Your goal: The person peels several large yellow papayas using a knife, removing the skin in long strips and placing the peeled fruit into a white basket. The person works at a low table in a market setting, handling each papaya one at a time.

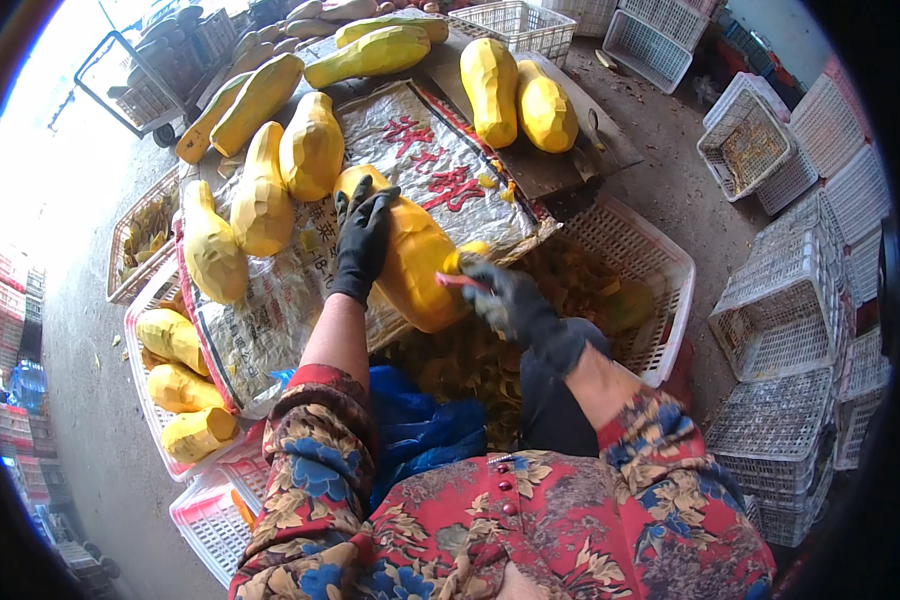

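Note:
A large peeled squash [417, 265], orange-yellow with flat facets, lies tilted in front of me on a printed white sack [365, 120]. My left hand [365, 232], in a black glove, grips its upper left side with the fingers curled over it. In my gloved right hand [518, 305] is a peeler [457, 281] with a pinkish-red handle, held against the squash's lower right side. A strip of yellow peel [464, 257] shows beside the peeler. The peeler's blade is hard to make out.
Peeled squashes [261, 195] line the sack's left, with two more [518, 95] at the far right. Below the work is a white basket [670, 290] of peels. Smaller squashes [183, 388] fill a left basket. Stacked crates [780, 320] stand right; a cart [135, 85] stands far left.

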`<act>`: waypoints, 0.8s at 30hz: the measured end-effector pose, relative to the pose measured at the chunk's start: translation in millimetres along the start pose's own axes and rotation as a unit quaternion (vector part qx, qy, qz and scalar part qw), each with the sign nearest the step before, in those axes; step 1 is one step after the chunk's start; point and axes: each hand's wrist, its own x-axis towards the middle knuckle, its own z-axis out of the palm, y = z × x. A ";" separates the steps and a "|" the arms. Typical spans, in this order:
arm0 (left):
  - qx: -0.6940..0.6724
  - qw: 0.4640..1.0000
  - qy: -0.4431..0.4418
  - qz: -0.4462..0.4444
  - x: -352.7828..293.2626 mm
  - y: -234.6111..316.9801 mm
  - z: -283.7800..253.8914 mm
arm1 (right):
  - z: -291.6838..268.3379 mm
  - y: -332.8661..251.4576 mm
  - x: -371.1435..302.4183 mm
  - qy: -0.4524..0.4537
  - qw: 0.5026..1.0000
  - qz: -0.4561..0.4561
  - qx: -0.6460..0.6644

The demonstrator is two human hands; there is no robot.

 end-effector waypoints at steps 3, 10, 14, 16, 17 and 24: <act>-0.031 0.999 -0.009 -0.008 2.9 -3.4 3.3 | 11.0 40.8 -71.0 0.027 0.996 0.082 -0.021; -0.003 1.000 -0.023 0.014 6.5 4.3 -1.9 | 4.3 23.0 -79.3 0.047 0.988 0.018 0.144; 0.039 0.998 -0.040 -0.024 7.0 32.6 0.0 | 15.4 0.8 -33.5 0.112 0.929 -0.205 -0.288; 0.045 0.997 -0.060 -0.016 0.2 54.9 2.9 | 20.5 8.7 -26.7 0.119 0.853 -0.329 -0.387; 0.103 0.991 -0.082 0.005 -3.9 67.4 6.2 | 22.1 16.9 -26.7 0.126 0.858 -0.318 -0.382; 0.154 0.987 -0.025 -0.027 -28.2 110.6 6.3 | 30.5 94.4 -91.8 0.111 0.867 -0.157 -0.460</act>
